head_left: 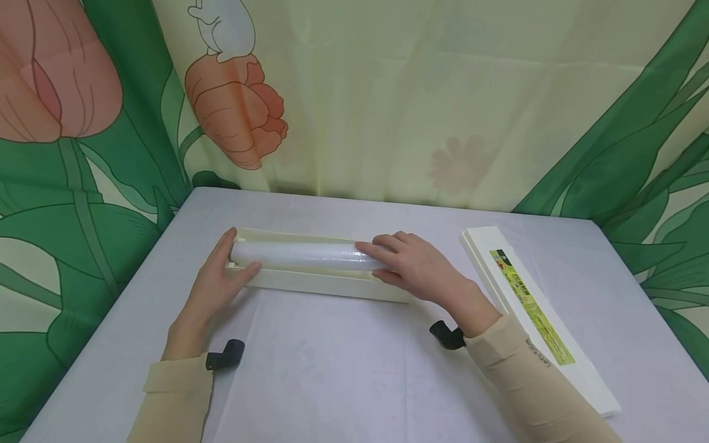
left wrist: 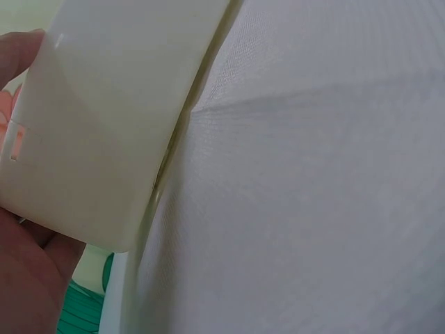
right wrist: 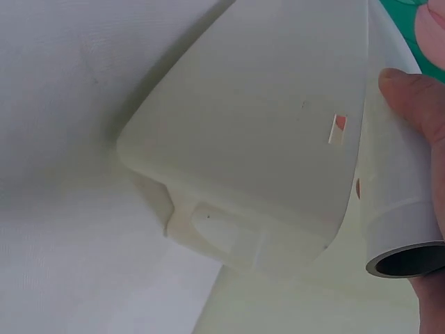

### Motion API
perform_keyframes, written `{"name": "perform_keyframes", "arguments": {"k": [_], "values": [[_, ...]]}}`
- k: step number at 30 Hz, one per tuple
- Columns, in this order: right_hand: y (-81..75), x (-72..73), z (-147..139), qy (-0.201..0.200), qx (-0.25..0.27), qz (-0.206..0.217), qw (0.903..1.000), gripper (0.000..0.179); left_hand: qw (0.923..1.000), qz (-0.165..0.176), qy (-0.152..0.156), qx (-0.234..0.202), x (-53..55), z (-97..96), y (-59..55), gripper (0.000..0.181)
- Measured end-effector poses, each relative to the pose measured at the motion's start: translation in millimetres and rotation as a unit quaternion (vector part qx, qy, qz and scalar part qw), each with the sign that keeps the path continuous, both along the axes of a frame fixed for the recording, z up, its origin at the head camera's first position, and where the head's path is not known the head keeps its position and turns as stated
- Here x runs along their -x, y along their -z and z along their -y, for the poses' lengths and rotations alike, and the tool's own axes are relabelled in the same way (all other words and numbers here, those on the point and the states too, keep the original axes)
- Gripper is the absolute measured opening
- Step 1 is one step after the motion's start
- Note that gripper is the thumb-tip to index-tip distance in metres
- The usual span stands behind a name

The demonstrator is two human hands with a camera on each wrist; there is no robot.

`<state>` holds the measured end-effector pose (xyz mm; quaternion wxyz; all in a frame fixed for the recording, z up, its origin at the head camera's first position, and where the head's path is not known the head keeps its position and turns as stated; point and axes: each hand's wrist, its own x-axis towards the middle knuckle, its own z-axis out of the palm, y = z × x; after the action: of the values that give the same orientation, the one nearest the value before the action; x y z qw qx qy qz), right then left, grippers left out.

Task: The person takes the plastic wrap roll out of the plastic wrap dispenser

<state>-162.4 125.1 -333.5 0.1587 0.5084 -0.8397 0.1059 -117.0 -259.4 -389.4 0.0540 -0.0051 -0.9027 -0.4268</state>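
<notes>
A long cream-white plastic box (head_left: 327,284), open at the top, lies across the table. Along its length runs a roll of clear plastic wrap (head_left: 299,253). My left hand (head_left: 216,283) grips the box's left end, thumb at the front edge and fingers behind. In the left wrist view that hand (left wrist: 31,278) shows at the end of the box's smooth wall (left wrist: 118,132). My right hand (head_left: 418,264) grips the right end of the roll. From the right wrist, the roll (right wrist: 396,167) sits tilted above the box wall (right wrist: 257,118), its hollow core end facing the camera.
A long white lid (head_left: 581,384) with a yellow-green label (head_left: 532,304) lies slanted at the right, beside the right forearm. White cloth covers the table (head_left: 332,369). Behind it hangs a printed curtain (head_left: 360,111).
</notes>
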Motion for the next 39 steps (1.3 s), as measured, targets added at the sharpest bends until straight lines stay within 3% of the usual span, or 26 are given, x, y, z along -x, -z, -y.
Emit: {"name": "perform_keyframes", "arguments": {"k": [22, 29, 39], "values": [[3.5, -12.7, -38, 0.021, 0.030, 0.006, 0.9993, 0.058, 1.0000, -0.001, 0.005, -0.001, -0.9, -0.8, -0.8, 0.090], [3.8, -21.0, -53, 0.044, 0.052, 0.013, 0.9976, 0.061, 1.0000, 0.000, 0.000, 0.001, -1.7, -0.2, 0.3, 0.090], [4.1, -33.1, -79, 0.084, 0.077, -0.009, 0.9934, 0.045, 1.0000, 0.000, -0.003, 0.005, -1.8, -2.3, -0.3, 0.090]]}}
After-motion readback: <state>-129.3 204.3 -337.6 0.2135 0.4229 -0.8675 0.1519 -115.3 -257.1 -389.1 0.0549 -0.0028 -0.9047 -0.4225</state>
